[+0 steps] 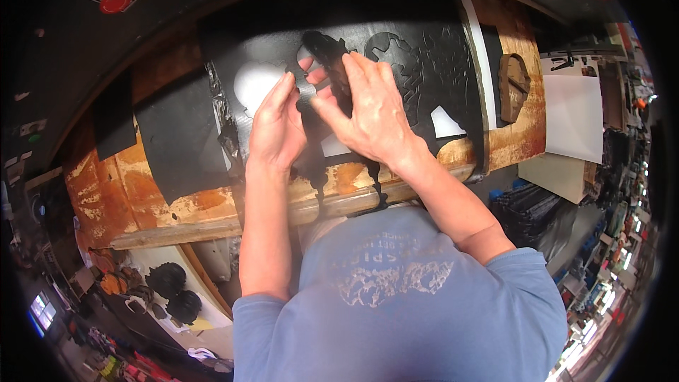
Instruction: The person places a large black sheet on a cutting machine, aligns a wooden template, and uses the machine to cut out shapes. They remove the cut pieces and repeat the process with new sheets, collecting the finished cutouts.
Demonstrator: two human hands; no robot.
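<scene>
A black sheet [424,49] with a leather-like grain and cut outlines lies across the wooden bench. Over its middle, my right hand [375,110] wraps round a black cut-out piece [325,49], tilted up; fingertips show along the piece's left side. My left hand [274,131] is held upright just left of it, cupped, with its fingers fairly straight. Whether my left fingers touch the piece is hidden. A rounded opening [254,86] in the sheet, left of my hands, shows a bright white surface. Narrow black strands [375,180] hang over the bench's front edge.
A wooden-sided cutting die [513,88] stands on the bench [106,187] at right. A red button [115,1] sits on the dark machine beam above. White sheets [573,117] lie beyond the right end. Black pieces [170,283] rest on a lower surface at left.
</scene>
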